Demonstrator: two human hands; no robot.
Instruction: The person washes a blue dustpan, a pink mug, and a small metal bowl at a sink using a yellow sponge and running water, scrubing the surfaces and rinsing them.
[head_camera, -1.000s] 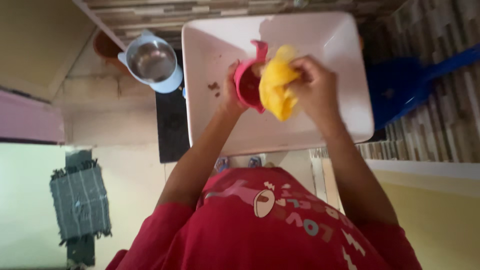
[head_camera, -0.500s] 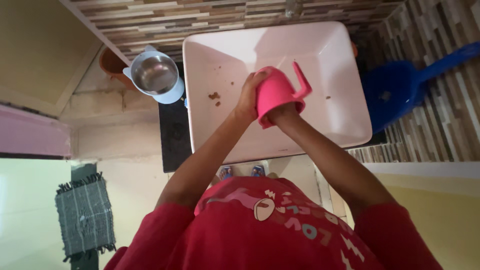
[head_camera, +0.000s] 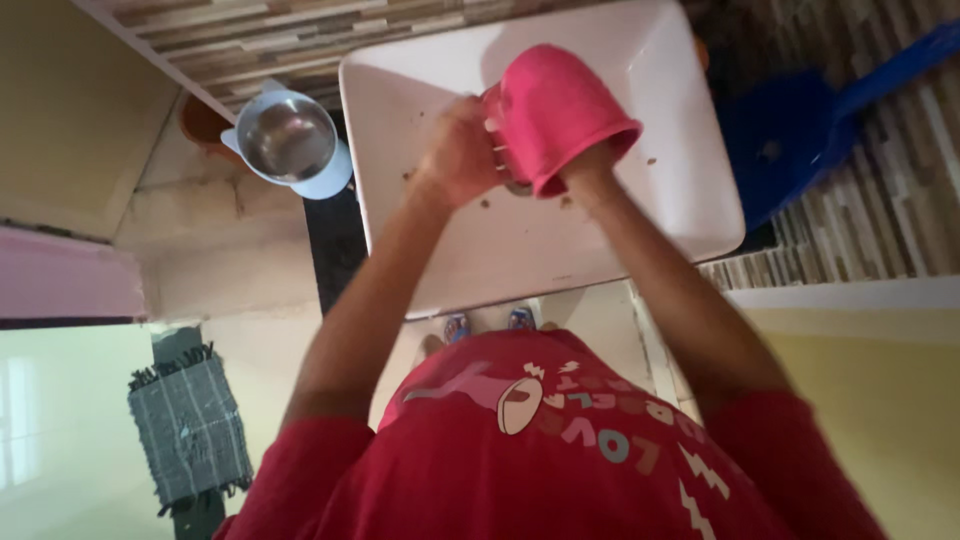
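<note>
Left hand (head_camera: 458, 152) clamps pink cup (head_camera: 555, 115) | right hand hidden inside cup, grip unseen | risk: cup slips, hits sink (head_camera: 670, 210).

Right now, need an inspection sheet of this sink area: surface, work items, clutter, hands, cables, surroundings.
Surface: white rectangular sink, dark crumbs scattered on its basin.
Work items: pink cup, held over the basin with its closed base toward the camera.
Clutter: steel bowl in a pale blue holder, left of the sink; blue scoop to its right.
Hands: left hand grips the cup at its side; right hand hidden inside the cup, only the wrist shows.
Cables: nothing seen.
Surroundings: striped tile wall, grey fringed mat on the floor, person's red shirt below.
</note>
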